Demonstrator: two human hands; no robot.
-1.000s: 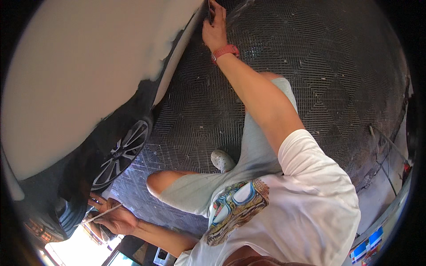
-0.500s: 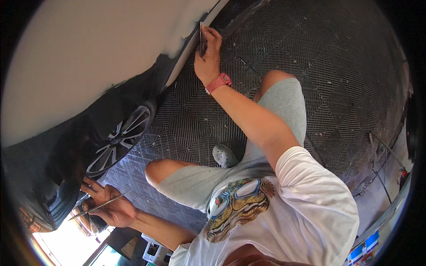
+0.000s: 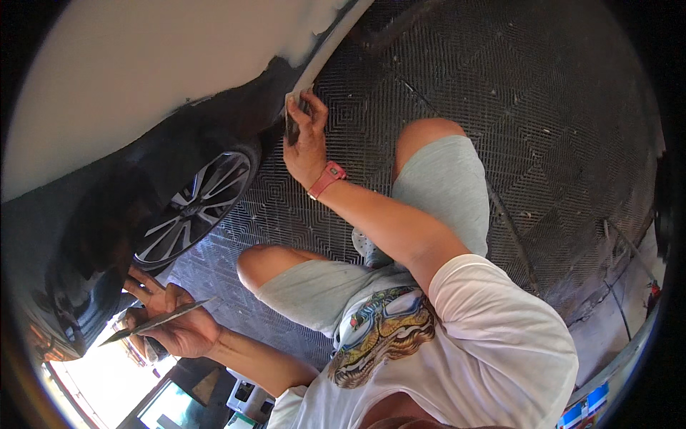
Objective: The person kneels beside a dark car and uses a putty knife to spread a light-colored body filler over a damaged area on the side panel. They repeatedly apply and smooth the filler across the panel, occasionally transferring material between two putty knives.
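My right hand (image 3: 307, 151), with a red watch on its wrist, pinches a thin flat filler spreader (image 3: 291, 129). The spreader's tip meets the car's pale lower edge strip (image 3: 323, 56), just ahead of the dark wheel arch. At the lower left, my left hand (image 3: 187, 330) supports a thin flat plate (image 3: 153, 323), seen almost edge-on. Its thumb lies along the plate and the other fingers stretch toward the car. What lies on the plate's face cannot be made out. A broad pale filler-coloured area (image 3: 164, 71) covers the black car side (image 3: 86, 207).
A spoked wheel (image 3: 196, 207) sits between my hands. Dark ribbed floor tiles (image 3: 564, 171) spread under my bent legs. A hose (image 3: 514, 229) lies on the floor at right. Near my left elbow stands a white plastic item (image 3: 246, 393).
My right hand has slid the spreader along the car's lower edge, toward the wheel and nearer to me. My left hand keeps the plate, now tilted slightly more into view.
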